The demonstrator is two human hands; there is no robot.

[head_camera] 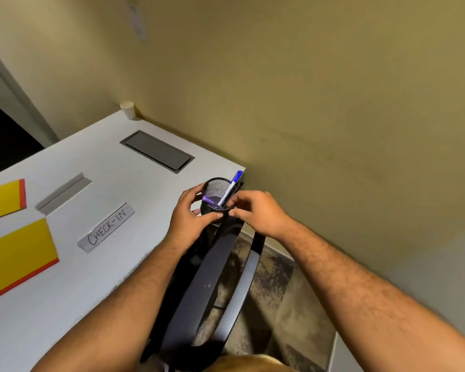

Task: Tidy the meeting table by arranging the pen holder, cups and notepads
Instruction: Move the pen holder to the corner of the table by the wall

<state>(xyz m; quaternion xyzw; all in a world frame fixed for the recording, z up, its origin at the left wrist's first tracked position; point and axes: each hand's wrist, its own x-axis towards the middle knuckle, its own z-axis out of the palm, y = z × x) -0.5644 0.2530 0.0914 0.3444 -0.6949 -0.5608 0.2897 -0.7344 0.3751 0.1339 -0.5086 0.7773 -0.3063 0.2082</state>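
Black mesh pen holder, purple-capped pens

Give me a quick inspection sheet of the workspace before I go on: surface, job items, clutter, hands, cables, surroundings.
Surface: white table with a grey recessed hatch.
Job's things: black mesh pen holder at the table's right edge, holding a blue-capped pen; two yellow notepads at the left; one pale cup at the far corner.
Clutter: CHECK-IN sign; grey strip lying flat.
Hands: left hand and right hand both grip the pen holder.
Cables: nothing seen.
Surroundings: beige wall; dark chair below the holder; patterned carpet.
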